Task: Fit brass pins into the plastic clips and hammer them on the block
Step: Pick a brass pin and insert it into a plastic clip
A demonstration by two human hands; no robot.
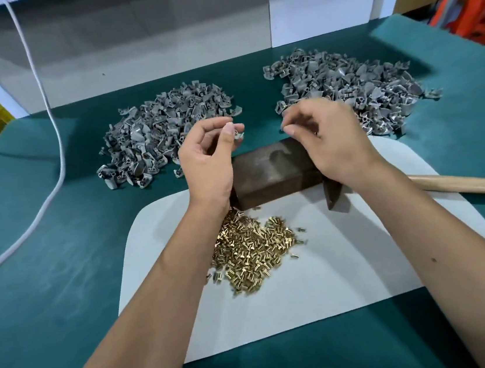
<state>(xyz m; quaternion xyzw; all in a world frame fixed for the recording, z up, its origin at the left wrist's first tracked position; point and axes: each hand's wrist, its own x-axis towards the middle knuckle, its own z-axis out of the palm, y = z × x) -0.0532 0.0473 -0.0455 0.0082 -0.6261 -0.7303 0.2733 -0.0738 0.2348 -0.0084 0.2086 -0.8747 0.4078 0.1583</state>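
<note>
Above the block [270, 174], left hand [206, 160] pinches a clip [238, 133]; right hand [330, 139] fingers curl, contents unclear; brass pins [252, 253] at six o'clock.

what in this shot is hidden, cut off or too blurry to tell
- Head view: the hammer head is mostly behind the right wrist; its handle is cut off by the right edge.
- The right hand is blurred; whether its fingertips pinch a pin cannot be told.
- The block ends are covered by both wrists.
- The clip in the left hand is too small to show detail.
</note>
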